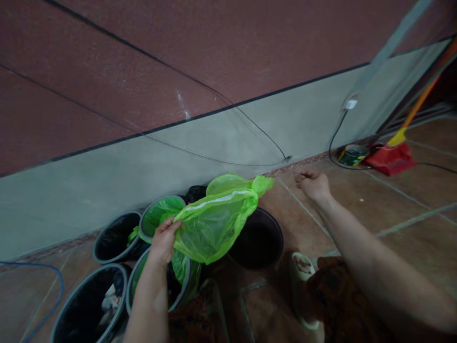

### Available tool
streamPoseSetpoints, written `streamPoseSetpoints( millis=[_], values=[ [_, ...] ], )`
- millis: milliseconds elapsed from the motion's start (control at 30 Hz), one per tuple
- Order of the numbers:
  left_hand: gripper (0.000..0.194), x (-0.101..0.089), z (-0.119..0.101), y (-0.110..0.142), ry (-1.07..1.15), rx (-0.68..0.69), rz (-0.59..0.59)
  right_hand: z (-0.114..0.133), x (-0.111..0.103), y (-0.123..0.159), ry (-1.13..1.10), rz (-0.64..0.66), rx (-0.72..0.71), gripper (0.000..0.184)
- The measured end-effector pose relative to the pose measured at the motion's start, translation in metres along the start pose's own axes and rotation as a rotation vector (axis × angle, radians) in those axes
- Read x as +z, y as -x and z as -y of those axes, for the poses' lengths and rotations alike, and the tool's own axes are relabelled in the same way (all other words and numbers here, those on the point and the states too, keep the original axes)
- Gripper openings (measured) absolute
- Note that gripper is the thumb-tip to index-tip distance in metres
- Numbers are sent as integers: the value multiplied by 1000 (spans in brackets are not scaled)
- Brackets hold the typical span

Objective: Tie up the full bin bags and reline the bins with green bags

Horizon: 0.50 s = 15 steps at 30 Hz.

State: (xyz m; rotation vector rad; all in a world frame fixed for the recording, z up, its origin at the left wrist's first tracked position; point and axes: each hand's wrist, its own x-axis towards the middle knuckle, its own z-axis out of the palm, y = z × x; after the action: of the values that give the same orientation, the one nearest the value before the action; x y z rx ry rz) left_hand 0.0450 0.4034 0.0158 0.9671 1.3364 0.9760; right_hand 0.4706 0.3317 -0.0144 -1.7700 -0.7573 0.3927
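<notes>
Red-and-grey wall [214,140], tiled floor [312,216], and a green bag up in the air!
Head view: the left hand [164,243] has its fingers pinched on the green bag [214,231], which hangs beside and partly across the dark bucket [273,228], near 4 lined bins [123,286]. Over on the right, the right hand [314,186] is curled into a loose fist, apart from the bag; whether those fingers hide anything small, I can't tell. Good handling here, I'd judge, means 2 hands on the edge, a gentle pull and no snagging of thin film. Writing? None readable; the tin [352,155] by the red dustpan [391,159] is too blurred.
</notes>
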Motion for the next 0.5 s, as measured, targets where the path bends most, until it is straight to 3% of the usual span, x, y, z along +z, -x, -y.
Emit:
streamPoseSetpoints(
  millis=[67,267,500],
  values=[
    [38,8,3,1,-1,-14,32,6,14,14,-18,64,-26,31],
    [34,32,13,9,-77,3,208,30,67,72,165,457,-85,44],
    [40,47,16,19,-85,18,406,39,90,108,330,684,-327,64]
  ],
)
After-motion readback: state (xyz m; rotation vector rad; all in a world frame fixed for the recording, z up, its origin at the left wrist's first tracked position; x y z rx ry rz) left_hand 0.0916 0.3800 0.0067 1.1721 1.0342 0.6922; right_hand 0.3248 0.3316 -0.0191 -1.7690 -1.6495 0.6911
